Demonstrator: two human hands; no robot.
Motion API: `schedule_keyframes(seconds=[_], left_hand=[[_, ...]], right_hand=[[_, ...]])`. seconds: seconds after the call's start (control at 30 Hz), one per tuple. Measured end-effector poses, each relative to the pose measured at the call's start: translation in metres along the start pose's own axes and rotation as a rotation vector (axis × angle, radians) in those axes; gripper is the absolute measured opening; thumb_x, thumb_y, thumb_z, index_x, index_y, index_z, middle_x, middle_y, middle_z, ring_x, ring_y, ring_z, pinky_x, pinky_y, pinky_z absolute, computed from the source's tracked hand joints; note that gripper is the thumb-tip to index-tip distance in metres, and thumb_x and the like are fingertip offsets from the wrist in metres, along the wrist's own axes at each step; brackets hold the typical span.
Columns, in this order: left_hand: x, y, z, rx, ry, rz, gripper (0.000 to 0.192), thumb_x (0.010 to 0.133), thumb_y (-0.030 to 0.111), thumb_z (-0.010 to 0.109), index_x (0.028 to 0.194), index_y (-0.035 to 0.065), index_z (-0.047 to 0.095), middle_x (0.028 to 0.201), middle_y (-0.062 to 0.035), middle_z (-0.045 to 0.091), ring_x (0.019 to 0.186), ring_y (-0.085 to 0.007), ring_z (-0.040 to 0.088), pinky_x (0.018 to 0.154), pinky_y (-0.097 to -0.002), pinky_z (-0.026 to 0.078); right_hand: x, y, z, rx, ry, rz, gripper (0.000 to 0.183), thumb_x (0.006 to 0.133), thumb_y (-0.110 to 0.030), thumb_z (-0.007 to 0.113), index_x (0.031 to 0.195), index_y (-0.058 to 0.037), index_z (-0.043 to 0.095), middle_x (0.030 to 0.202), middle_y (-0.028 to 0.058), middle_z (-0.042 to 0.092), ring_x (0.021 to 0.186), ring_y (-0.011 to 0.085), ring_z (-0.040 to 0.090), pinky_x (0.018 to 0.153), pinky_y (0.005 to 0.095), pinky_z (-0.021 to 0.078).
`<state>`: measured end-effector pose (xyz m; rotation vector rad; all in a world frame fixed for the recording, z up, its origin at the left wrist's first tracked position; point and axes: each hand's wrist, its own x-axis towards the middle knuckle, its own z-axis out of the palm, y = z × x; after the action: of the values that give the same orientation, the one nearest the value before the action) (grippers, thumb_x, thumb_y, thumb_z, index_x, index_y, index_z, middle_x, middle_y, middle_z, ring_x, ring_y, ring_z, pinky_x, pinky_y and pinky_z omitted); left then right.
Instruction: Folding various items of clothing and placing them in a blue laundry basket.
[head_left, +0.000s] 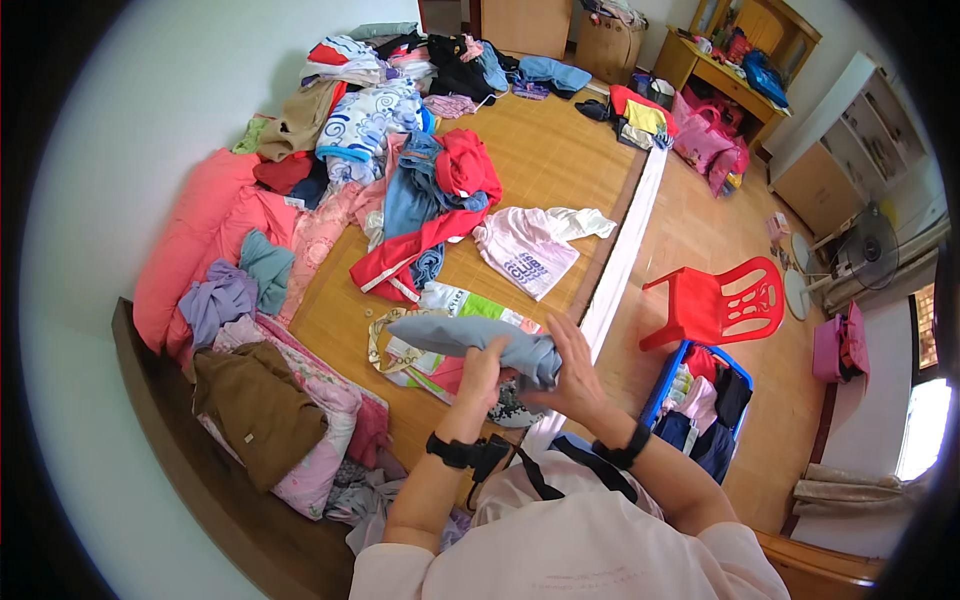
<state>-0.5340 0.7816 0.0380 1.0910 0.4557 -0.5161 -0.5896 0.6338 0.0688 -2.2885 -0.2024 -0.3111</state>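
Observation:
A grey-blue garment (450, 332), folded into a long bundle, is held up in front of me. My left hand (484, 371) grips its underside near the middle, thumb on top. Around the bundle's right end curves my right hand (574, 375), its fingers fairly straight and its palm against the cloth. Below the bundle, a white, green and pink printed plastic bag (480, 304) with a beige strap (375, 341) lies on the mat-covered bed (341, 300), partly hidden by my hands. Beyond it are a pale pink printed T-shirt (525, 251), a red garment with white stripes (405, 259) and blue jeans (409, 187).
Piled clothes (367, 112) line the bed's far left side, near a coral quilt (202, 240). Brown trousers (259, 412) lie on folded bedding at left. On the floor at right stand a red plastic chair (720, 300), a blue basket of clothes (652, 390) and a fan (866, 247).

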Motion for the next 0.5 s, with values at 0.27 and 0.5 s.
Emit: schedule_keyframes(seconds=[0.27, 0.5], left_hand=[[-0.018, 0.004, -0.068, 0.435, -0.064, 0.437, 0.041, 0.081, 0.032, 0.059, 0.107, 0.0014, 0.048, 0.1, -0.0081, 0.053, 0.081, -0.0164, 0.056, 0.076, -0.0272, 0.046], [0.011, 0.013, -0.052, 0.31, -0.413, 0.549, 0.098, 0.068, 0.049, 0.067, 0.135, 0.0019, 0.013, 0.132, -0.0156, 0.034, 0.122, -0.0237, 0.033, 0.1, -0.0355, 0.026]], right_hand=[[0.003, 0.023, -0.064, 0.826, -0.029, 0.326, 0.044, 0.068, -0.001, 0.065, 0.11, -0.0029, 0.052, 0.102, 0.0074, 0.058, 0.092, 0.0173, 0.057, 0.082, 0.0293, 0.0449], [-0.026, 0.029, -0.104, 1.513, -0.163, 0.658, 0.046, 0.07, -0.001, 0.061, 0.113, 0.0001, 0.048, 0.105, 0.01, 0.057, 0.095, 0.0226, 0.057, 0.087, 0.0345, 0.0444]])
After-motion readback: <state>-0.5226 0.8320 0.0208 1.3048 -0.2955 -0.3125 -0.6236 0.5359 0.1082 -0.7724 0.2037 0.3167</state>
